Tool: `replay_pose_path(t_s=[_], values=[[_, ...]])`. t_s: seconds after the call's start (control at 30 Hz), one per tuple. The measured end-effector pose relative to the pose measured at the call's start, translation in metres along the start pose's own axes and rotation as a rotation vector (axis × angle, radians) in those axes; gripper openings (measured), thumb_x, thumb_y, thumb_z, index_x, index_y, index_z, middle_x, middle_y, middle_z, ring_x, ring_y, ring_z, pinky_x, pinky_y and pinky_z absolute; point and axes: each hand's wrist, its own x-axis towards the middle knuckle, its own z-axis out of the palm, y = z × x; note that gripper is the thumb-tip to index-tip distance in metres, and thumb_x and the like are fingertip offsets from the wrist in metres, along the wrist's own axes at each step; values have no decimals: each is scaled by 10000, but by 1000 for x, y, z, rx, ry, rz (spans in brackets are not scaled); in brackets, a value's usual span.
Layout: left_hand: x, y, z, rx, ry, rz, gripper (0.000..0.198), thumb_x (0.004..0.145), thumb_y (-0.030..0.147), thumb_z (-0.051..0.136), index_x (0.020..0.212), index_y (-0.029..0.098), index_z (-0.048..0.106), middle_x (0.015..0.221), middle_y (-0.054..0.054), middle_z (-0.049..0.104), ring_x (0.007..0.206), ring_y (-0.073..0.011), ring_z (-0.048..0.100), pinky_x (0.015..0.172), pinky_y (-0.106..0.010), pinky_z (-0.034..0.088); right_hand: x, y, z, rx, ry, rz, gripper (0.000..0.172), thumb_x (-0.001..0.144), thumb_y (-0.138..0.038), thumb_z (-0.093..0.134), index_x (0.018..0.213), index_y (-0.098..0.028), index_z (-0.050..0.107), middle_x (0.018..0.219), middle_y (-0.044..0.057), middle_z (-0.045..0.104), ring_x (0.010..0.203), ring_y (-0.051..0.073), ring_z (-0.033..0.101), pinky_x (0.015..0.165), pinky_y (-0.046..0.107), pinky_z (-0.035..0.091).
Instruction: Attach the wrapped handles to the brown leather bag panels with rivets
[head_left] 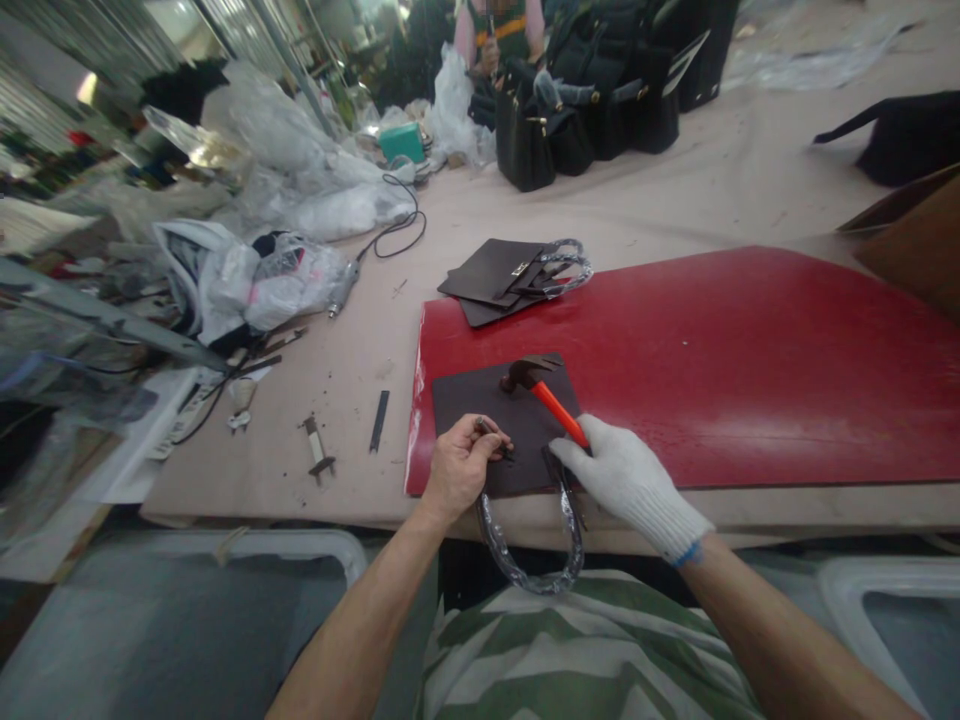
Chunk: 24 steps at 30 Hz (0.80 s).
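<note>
My right hand (pixel 619 475), in a white knit glove, is closed around the orange handle of a claw hammer (pixel 559 408). The hammer's dark head is over a dark brown bag panel (pixel 469 393). My bare left hand (pixel 465 460) pinches a small dark metal punch-like tool (pixel 484 427) above the panel; its tip is partly hidden by the fingers. A plastic-wrapped bag handle (pixel 541 580) loops from the panel over the table's front edge. The panel lies on a red board (pixel 720 370).
More brown bag panels (pixel 491 270) with a wrapped handle lie behind. Left are a dark metal strip (pixel 379 422), a metal tool (pixel 316 447) and a corded rotary tool (pixel 344 290). Black handbags (pixel 525 140) stand at the back, near a person (pixel 499 30). Plastic bags (pixel 262 140) are heaped left.
</note>
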Motion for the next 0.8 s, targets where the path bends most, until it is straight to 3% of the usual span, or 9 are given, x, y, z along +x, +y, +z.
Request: replay_pose_path(t_s=[0.23, 0.43, 0.53, 0.67, 0.73, 0.8], values=[[-6, 1, -3, 294, -60, 261, 115, 907, 193, 556, 883, 192, 668, 839, -19, 735, 763, -128, 683, 740, -236, 536, 0, -1, -2, 16, -1, -14, 276, 926, -448, 527, 813, -197, 500, 679, 15, 559, 607, 150, 489, 575, 295, 210], [-10, -8, -1, 484, -100, 464, 142, 936, 220, 525, 953, 205, 665, 881, -54, 738, 768, -160, 697, 715, -257, 531, 1, 9, -4, 244, 1, -129, 352, 947, -464, 419, 729, -191, 464, 653, -4, 516, 620, 142, 477, 569, 280, 289], [-11, -12, 1, 563, -145, 545, 170, 944, 210, 486, 974, 198, 654, 880, -76, 729, 766, -175, 696, 698, -266, 528, -19, -1, -27, 331, 32, -179, 360, 960, -465, 389, 724, -200, 444, 635, -15, 501, 592, 134, 469, 553, 271, 309], [-10, -15, 2, 545, -150, 554, 178, 942, 175, 459, 984, 199, 630, 860, -64, 711, 762, -165, 685, 707, -256, 524, -60, -19, -64, 325, 209, -286, 368, 983, -482, 401, 729, -222, 460, 578, -20, 504, 526, 139, 478, 537, 283, 328], [-10, -16, 2, 517, -125, 550, 174, 946, 171, 456, 987, 196, 624, 887, -66, 719, 790, -164, 692, 736, -256, 528, -75, -16, -69, 278, 266, -331, 359, 976, -496, 428, 743, -231, 494, 587, -5, 548, 516, 153, 510, 535, 293, 350], [-9, -16, 2, 511, -120, 551, 168, 949, 178, 459, 968, 191, 626, 895, -76, 727, 794, -172, 697, 736, -262, 528, -82, -6, -65, 200, 244, -352, 327, 963, -490, 435, 792, -234, 548, 637, 22, 617, 545, 182, 565, 543, 306, 377]])
